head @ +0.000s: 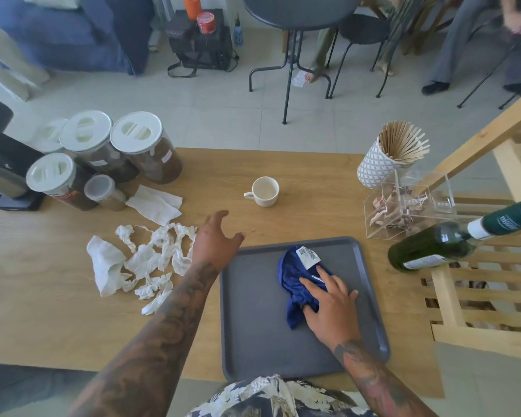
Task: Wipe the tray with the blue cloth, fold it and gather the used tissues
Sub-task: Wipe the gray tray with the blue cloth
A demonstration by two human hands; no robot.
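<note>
A grey rectangular tray (pixel 253 326) lies on the wooden table in front of me. On it sits a bunched blue cloth (pixel 295 275) with a white label. My right hand (pixel 331 302) presses flat on the cloth's right side, fingers straight. My left hand (pixel 217 242) hovers over the tray's top left corner, fingers spread and holding nothing. Several crumpled white used tissues (pixel 145 260) lie in a loose heap on the table left of the tray, with a flatter tissue (pixel 155 204) behind them.
A white cup (pixel 265 191) stands behind the tray. Several lidded jars (pixel 139 145) and a black appliance (pixel 3 164) crowd the far left. A holder of wooden sticks (pixel 385 158), a clear box (pixel 409 206) and a green bottle (pixel 439 245) stand at the right by a wooden rack (pixel 478 296).
</note>
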